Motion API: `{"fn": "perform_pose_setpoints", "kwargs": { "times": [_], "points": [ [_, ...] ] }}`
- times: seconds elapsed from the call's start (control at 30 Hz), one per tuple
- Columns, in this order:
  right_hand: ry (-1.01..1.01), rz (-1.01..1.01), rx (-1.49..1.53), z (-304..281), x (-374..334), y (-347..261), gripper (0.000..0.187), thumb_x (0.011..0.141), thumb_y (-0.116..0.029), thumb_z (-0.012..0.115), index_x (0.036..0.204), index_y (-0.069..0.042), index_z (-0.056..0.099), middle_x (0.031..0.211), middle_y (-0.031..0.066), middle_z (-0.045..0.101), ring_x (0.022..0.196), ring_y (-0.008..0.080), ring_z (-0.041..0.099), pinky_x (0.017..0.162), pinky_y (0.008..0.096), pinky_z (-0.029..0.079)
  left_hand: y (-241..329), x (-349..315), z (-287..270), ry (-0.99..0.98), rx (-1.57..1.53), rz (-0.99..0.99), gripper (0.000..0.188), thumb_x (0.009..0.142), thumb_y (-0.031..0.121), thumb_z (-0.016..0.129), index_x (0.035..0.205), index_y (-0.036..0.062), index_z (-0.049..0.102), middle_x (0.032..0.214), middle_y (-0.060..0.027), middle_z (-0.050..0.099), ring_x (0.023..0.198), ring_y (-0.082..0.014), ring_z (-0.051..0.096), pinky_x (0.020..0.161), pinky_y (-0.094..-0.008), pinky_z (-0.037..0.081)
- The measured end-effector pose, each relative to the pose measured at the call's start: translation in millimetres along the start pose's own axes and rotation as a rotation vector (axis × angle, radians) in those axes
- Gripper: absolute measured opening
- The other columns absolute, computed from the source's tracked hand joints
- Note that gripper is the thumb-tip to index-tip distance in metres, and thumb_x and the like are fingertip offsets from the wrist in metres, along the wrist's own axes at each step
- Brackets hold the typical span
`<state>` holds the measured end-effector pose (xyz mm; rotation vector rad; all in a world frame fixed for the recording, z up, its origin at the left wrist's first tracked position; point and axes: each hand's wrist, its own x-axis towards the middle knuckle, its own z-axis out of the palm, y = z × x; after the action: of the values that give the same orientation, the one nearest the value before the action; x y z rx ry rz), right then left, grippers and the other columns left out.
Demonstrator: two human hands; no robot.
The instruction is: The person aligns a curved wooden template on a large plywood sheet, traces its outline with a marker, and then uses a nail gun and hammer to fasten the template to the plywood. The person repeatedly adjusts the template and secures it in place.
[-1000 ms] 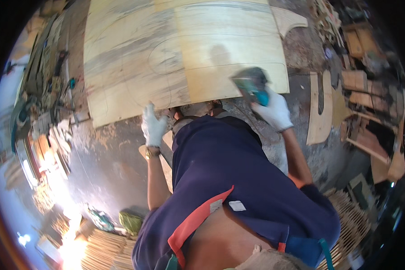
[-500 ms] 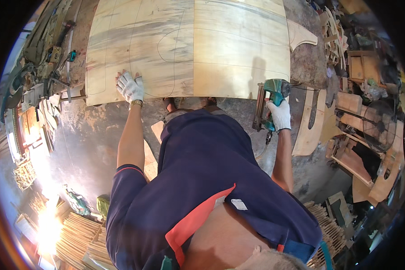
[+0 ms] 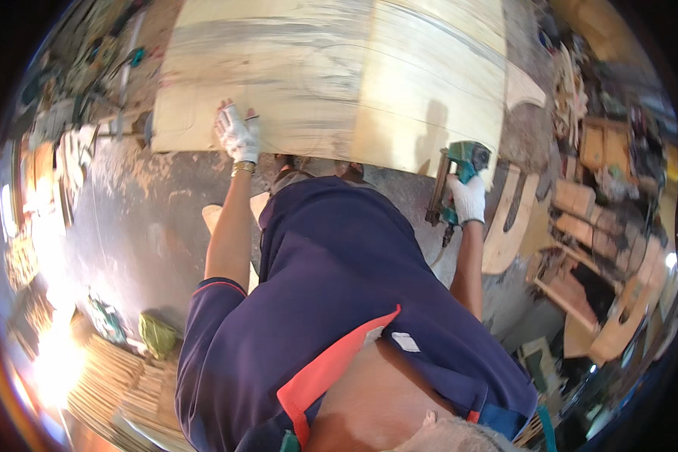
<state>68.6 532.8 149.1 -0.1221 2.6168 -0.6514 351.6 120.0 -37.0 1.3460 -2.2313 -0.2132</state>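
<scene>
A large plywood panel [image 3: 279,98] with faint curved pencil lines lies in front of me, made of a grey-streaked half and a paler half meeting at a seam. On its near left part rests my left hand [image 3: 237,135], in a white fingertip-less glove, fingers spread on the wood. My right hand [image 3: 468,199], gloved too, is wrapped round the handle of a teal and black nail gun [image 3: 470,158] with a hose fitting at its lower end. The nail gun is at the panel's near right edge; whether its nose touches the wood is hidden.
Cut wooden pieces with slots [image 3: 505,222] lie on the floor to the right, beside more wood parts and clutter. A pale shaped piece [image 3: 523,89] juts past the panel's right side. Stacked wood strips [image 3: 105,369] and a green bag [image 3: 157,335] are at lower left.
The whole view has turned a little, so the panel now appears tilted and shifted right. My left hand still lies on the panel, and my right hand still holds the nail gun.
</scene>
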Motion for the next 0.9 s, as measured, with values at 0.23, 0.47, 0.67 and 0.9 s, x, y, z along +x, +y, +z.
{"fn": "perform_pose_setpoints", "kwargs": {
  "times": [0.23, 0.47, 0.67, 0.9],
  "points": [
    [-0.276, -0.237, 0.192, 52.9, -21.6, -99.5, 0.024, 0.089, -0.009, 0.062, 0.109, 0.001, 0.069, 0.083, 0.0055, 0.069, 0.051, 0.0118, 0.057, 0.048, 0.0306, 0.048, -49.0, -14.9, -32.7, 0.416, -0.175, -0.937, 0.091, 0.082, 0.047, 0.083, 0.144, -0.0057, 0.042, 0.146, -0.0270, 0.049, 0.137, -0.0392, 0.048, 0.115, -0.0494, 0.038],
    [-0.613, -0.464, 0.111, 155.0, -28.9, -224.6, 0.030, 0.085, -0.011, 0.066, 0.113, 0.000, 0.065, 0.086, 0.0033, 0.068, 0.052, 0.0111, 0.057, 0.050, 0.0305, 0.048, -102.0, 5.7, -31.4, 0.077, -1.388, -1.214, 0.035, 0.087, 0.037, 0.082, 0.104, 0.0090, 0.069, 0.092, -0.0027, 0.069, 0.077, -0.0163, 0.066, 0.062, -0.0322, 0.055],
    [-0.695, -0.524, 0.055, 214.5, -36.8, -302.5, 0.018, 0.088, -0.019, 0.068, 0.098, -0.004, 0.071, 0.065, 0.0051, 0.065, 0.052, 0.0138, 0.061, 0.052, 0.0320, 0.049, -105.3, 8.9, -23.7, 0.012, -1.237, -1.334, 0.032, 0.087, 0.035, 0.082, 0.104, 0.0088, 0.072, 0.094, -0.0023, 0.071, 0.077, -0.0145, 0.065, 0.063, -0.0346, 0.053],
    [-0.703, -0.583, -0.061, 240.9, -49.7, -339.1, 0.026, 0.086, -0.024, 0.071, 0.101, -0.004, 0.067, 0.069, 0.0063, 0.066, 0.054, 0.0171, 0.064, 0.055, 0.0348, 0.052, -96.9, 6.6, -32.2, 0.037, -1.171, -1.187, 0.040, 0.088, 0.037, 0.080, 0.108, 0.0025, 0.075, 0.099, -0.0034, 0.074, 0.087, -0.0139, 0.066, 0.079, -0.0305, 0.052]
  ]
}}
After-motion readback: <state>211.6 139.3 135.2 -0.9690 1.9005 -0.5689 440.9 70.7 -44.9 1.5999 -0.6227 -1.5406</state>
